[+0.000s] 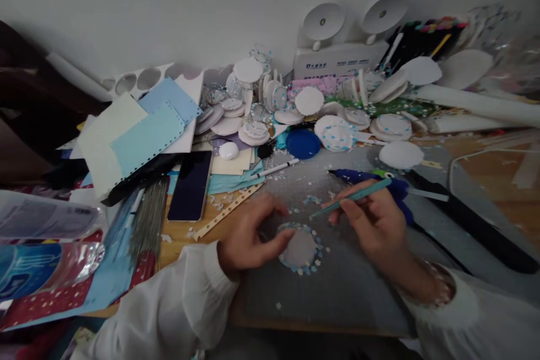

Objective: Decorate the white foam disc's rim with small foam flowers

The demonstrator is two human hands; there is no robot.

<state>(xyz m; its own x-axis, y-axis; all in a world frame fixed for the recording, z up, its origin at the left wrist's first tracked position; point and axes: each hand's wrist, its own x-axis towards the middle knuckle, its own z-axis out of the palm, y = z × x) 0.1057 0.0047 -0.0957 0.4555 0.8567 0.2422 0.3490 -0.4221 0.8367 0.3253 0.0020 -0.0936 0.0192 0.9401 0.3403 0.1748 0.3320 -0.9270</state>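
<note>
My left hand (255, 236) rests at the left of a round whitish disc (298, 248) lying flat on the dark grey mat (333, 298). Its thumb and index finger are parted, and the thumb tip reaches the disc's upper left edge; whether it presses down I cannot tell. Small pale-blue and white flower-shaped pieces (317, 262) ring that disc. A pair of teal tweezers (358, 196) is held in my right hand (379, 225), tips pointing left, just above the disc's far side. Anything pinched in the tips is too small to make out. Loose bits (312, 199) lie beyond.
Behind the mat are piled white discs (255, 132) and a blue lid (302, 143). A dark-blue glue gun (399, 188) and a black bar-shaped object (476, 225) lie right. Leftward are a phone (190, 185), punched paper strip (228, 211), wire bundle (148, 225) and plastic bottle (50, 267).
</note>
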